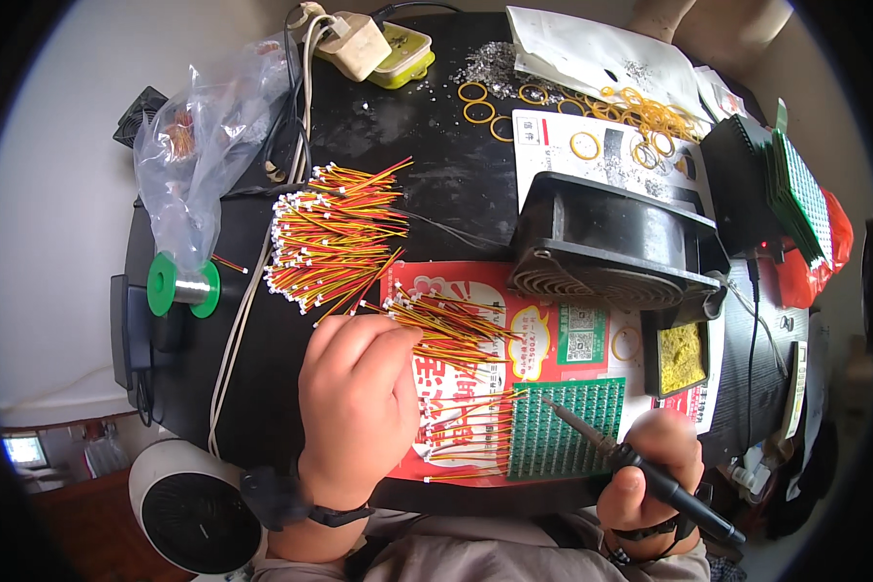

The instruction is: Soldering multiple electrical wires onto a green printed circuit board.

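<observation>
My left hand (357, 400) is at the near end of a small pile of red, yellow and dark wires with white connectors (456, 328). Its fingers are curled together, and the fingertips are partly hidden, so what they pinch does not show. In my right hand (655, 475) is a black-handled soldering iron (671, 490), its tip pointing up and left over a green circuit board (567, 432). A row of wires (470, 436) runs leftward from the board's left edge. Board and wires lie on a red printed sheet (446, 274).
A larger wire heap (339, 238) lies behind my left hand. Around the board stand a black fan (616, 238) and a yellow sponge in a holder (682, 357). A solder spool (182, 285), a plastic bag (194, 160), rubber bands (650, 112) and stacked green boards (800, 194) sit farther out.
</observation>
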`<state>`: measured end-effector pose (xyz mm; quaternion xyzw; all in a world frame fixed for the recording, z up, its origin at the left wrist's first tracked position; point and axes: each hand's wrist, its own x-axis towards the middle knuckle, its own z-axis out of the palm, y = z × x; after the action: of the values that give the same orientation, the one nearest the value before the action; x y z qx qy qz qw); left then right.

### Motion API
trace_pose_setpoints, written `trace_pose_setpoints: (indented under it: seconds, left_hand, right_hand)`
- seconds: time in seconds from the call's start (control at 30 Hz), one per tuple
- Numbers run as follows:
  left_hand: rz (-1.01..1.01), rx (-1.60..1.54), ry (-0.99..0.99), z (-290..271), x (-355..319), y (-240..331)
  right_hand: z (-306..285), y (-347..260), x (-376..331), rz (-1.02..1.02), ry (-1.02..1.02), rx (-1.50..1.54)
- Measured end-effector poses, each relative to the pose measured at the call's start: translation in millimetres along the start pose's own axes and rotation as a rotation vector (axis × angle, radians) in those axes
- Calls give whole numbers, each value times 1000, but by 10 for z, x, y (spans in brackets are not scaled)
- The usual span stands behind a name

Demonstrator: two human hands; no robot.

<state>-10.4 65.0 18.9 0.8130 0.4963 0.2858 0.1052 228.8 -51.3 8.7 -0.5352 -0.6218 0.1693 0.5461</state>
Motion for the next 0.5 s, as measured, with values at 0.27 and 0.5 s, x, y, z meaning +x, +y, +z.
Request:
trace_pose_setpoints:
  seconds: [0.27, 0.5]
  left_hand:
    - [41, -26, 78, -55, 17, 34]
    - [-32, -147, 16, -106, 7, 6]
  right_hand:
    - [-20, -3, 12, -5, -1, 11]
    - [-65, -4, 2, -8, -22, 25]
